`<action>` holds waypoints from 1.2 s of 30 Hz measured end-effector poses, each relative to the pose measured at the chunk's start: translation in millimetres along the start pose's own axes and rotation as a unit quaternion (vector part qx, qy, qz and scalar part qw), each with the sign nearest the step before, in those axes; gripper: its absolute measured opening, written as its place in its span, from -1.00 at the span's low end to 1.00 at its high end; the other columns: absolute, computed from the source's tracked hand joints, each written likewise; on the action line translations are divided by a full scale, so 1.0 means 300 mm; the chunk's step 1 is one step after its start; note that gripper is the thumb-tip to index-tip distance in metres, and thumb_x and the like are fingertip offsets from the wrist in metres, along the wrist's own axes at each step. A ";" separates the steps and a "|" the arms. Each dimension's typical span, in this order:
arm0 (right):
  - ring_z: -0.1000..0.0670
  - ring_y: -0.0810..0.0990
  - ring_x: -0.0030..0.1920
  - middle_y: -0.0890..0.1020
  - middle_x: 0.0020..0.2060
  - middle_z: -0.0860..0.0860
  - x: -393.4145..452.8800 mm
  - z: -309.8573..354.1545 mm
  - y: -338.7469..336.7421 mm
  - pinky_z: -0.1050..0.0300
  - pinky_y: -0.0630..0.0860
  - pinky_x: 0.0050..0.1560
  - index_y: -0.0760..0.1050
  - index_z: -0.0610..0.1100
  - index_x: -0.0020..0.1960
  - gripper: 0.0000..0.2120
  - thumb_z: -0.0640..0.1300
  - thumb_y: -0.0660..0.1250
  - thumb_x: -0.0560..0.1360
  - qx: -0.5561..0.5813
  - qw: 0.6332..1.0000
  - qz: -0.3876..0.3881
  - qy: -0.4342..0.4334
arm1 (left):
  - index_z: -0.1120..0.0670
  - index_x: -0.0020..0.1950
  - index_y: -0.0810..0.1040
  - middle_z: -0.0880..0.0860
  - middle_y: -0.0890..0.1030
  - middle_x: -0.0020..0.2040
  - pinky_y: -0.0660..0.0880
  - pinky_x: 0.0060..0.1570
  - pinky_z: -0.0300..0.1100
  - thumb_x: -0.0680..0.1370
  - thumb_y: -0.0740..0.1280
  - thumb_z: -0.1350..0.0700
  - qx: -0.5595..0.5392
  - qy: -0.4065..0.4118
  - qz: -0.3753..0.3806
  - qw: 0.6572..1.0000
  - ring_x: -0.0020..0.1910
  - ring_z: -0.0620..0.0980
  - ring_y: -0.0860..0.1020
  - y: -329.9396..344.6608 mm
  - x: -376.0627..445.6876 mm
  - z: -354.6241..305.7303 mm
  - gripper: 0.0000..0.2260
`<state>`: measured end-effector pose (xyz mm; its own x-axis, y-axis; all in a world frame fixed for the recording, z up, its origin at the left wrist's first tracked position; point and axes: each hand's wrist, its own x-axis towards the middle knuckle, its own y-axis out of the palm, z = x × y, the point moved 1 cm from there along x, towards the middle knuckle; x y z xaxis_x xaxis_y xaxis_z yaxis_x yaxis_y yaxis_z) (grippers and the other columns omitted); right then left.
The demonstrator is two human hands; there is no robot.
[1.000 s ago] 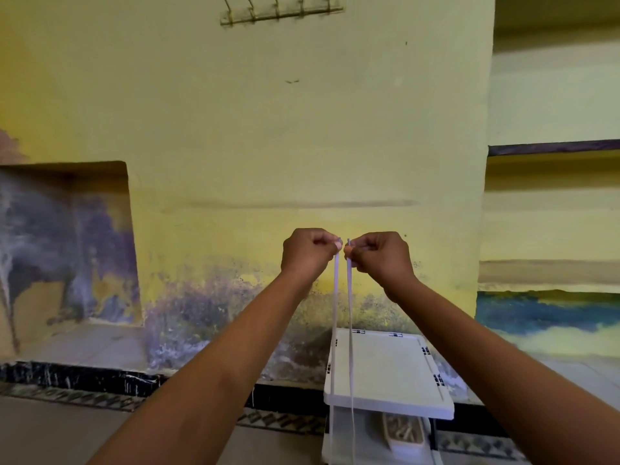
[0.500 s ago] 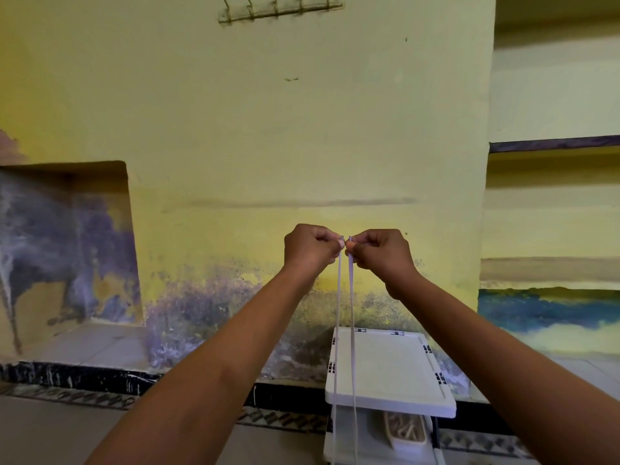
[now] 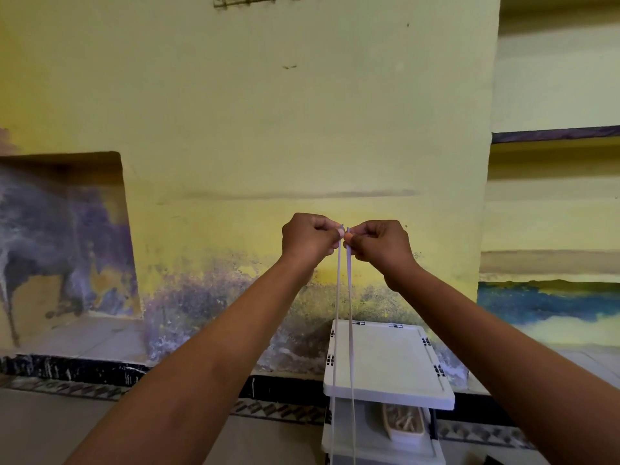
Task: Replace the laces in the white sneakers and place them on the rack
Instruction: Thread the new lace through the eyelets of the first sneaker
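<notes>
My left hand [image 3: 310,237] and right hand [image 3: 380,245] are raised side by side in front of me, fingers curled, each pinching one tip of the white lace [image 3: 349,297] between thumb and forefinger, the tips just apart. The two strands hang straight down from the pinches toward six o'clock and run out of view at the bottom, so I can't tell what they lead to. I judge I'm evening the two ends, with lacing not finished. Next I need to bring the ends down level without letting either slip. The white rack [image 3: 389,360] stands below at five o'clock, a pale sandal [image 3: 404,424] on its lower shelf; the sneakers are not in view.
</notes>
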<state>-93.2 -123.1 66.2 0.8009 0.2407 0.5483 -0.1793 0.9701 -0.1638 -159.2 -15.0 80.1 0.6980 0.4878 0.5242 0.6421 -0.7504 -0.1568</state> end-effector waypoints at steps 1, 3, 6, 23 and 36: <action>-0.02 0.60 -0.32 0.65 -0.31 -0.14 -0.001 0.000 -0.001 -0.06 0.57 -0.05 0.62 -0.21 -0.20 -0.93 -0.22 0.43 0.44 0.002 1.000 0.001 0.000 | 0.19 -0.16 0.63 0.15 0.63 -0.22 0.57 -0.20 -0.20 0.47 0.40 0.29 -0.001 -0.001 0.000 1.000 -0.32 -0.03 0.56 0.000 0.000 0.000 -0.97; -0.04 0.61 -0.29 0.65 -0.30 -0.15 -0.002 -0.002 -0.001 -0.07 0.57 -0.03 0.61 -0.19 -0.23 -0.92 -0.23 0.41 0.45 0.004 1.000 0.000 -0.001 | 0.22 -0.14 0.64 0.13 0.61 -0.25 0.57 -0.21 -0.22 0.47 0.41 0.29 -0.004 -0.006 0.001 1.000 -0.33 -0.04 0.55 0.000 -0.001 0.008 -0.98; -0.02 0.60 -0.32 0.64 -0.31 -0.14 -0.005 -0.007 -0.001 -0.04 0.57 -0.04 0.60 -0.19 -0.23 -0.91 -0.25 0.40 0.45 0.009 1.000 0.001 0.002 | 0.25 -0.10 0.64 0.12 0.60 -0.28 0.58 -0.20 -0.21 0.47 0.41 0.28 -0.008 -0.012 0.002 1.000 -0.34 -0.04 0.55 0.003 -0.004 0.026 -0.95; 0.03 0.58 -0.36 0.64 -0.30 -0.15 0.001 -0.019 0.000 0.14 0.53 -0.19 0.60 -0.21 -0.22 -0.91 -0.26 0.39 0.46 0.018 1.000 0.009 0.007 | 0.22 -0.10 0.63 0.09 0.60 -0.27 0.56 -0.27 -0.31 0.49 0.40 0.27 -0.028 -0.020 0.008 0.999 -0.34 -0.06 0.54 -0.006 0.016 0.041 -0.96; -0.01 0.57 -0.30 0.63 -0.31 -0.08 -0.010 -0.035 0.012 0.11 0.48 -0.17 0.61 -0.17 -0.20 -0.93 -0.22 0.40 0.46 0.025 1.000 0.008 0.009 | 0.20 -0.11 0.61 0.12 0.62 -0.13 0.53 -0.21 -0.24 0.50 0.38 0.26 -0.035 -0.027 0.005 0.999 -0.27 -0.04 0.55 -0.009 0.036 0.010 -0.97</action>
<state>-90.3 -120.6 55.3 0.8078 0.2558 0.5311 -0.2197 0.9667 -0.1314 -152.3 -6.4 83.8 0.7210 0.5026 0.4770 0.6135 -0.7831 -0.1023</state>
